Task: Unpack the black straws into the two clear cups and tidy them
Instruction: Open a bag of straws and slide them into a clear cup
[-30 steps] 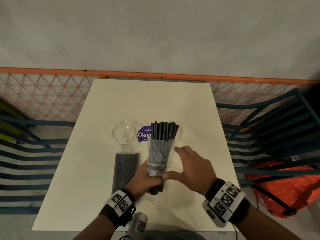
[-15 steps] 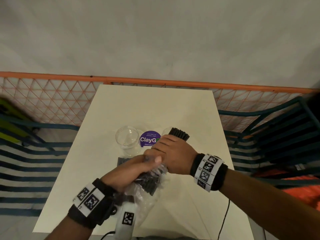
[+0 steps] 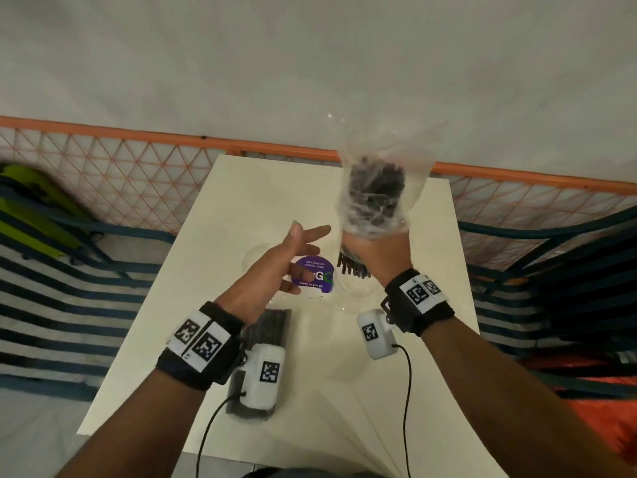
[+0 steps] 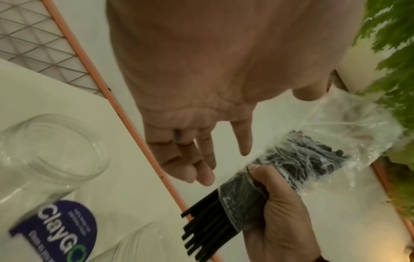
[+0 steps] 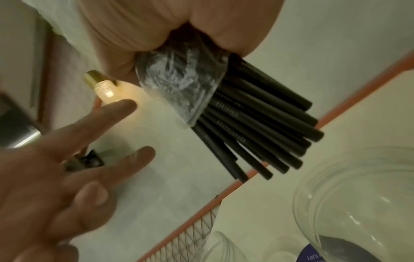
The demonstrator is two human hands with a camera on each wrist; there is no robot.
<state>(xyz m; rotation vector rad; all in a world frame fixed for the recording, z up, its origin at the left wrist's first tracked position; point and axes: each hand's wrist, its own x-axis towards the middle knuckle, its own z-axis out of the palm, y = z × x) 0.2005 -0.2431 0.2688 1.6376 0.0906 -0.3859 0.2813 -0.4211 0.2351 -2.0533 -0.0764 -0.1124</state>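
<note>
Head view: straw bundle [image 3: 374,198] in right hand [image 3: 377,251].

The far half of the white square surface [image 3: 275,188] lies bare, open to a reach from either side. Nearer, two clear round plastic cups [image 4: 51,147] [image 5: 358,203] flank a purple round sticker [image 3: 315,276]. The right hand [image 3: 375,250] holds a clear plastic bag of black straws [image 3: 374,198] above the right cup. A second flat pack of black straws [image 3: 272,322] blocks the near left.
</note>
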